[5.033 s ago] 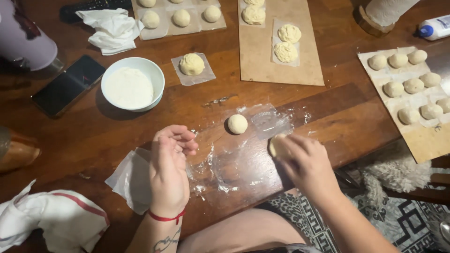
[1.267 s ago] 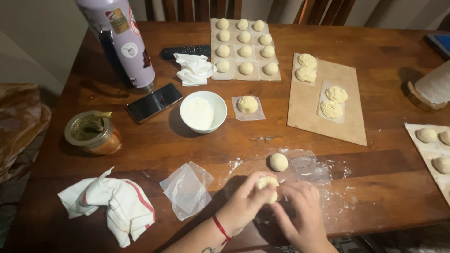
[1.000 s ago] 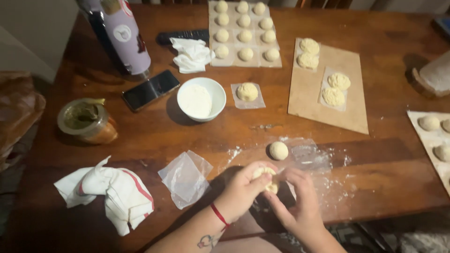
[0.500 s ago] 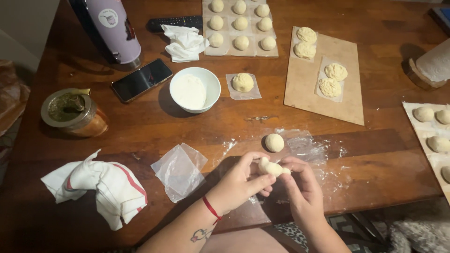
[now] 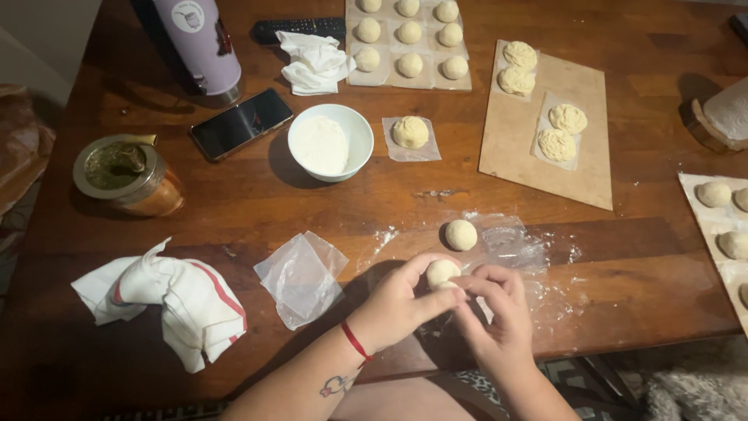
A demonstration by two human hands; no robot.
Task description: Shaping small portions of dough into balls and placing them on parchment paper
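Both hands meet over the near edge of the wooden table point(image 5: 234, 210). My left hand point(image 5: 401, 308) cups a small pale dough ball point(image 5: 441, 273), and my right hand point(image 5: 499, 312) pinches at its side with the fingertips. A second dough ball point(image 5: 461, 235) lies just beyond on a floured sheet of clear plastic point(image 5: 514, 245). Another piece of clear plastic point(image 5: 302, 277) lies to the left of my left hand.
A white bowl of flour point(image 5: 329, 143), a phone point(image 5: 241, 123), a lilac bottle point(image 5: 201, 43), a metal-rimmed cup point(image 5: 125, 173) and a striped cloth point(image 5: 175, 300) lie left. A board with flattened dough point(image 5: 545, 125) and trays of dough balls point(image 5: 409, 39) sit behind; another tray point(image 5: 721, 226) right.
The view has tilted up from the near table edge to show the whole table. The dough ball that my right hand held five seconds ago is now held between both hands.
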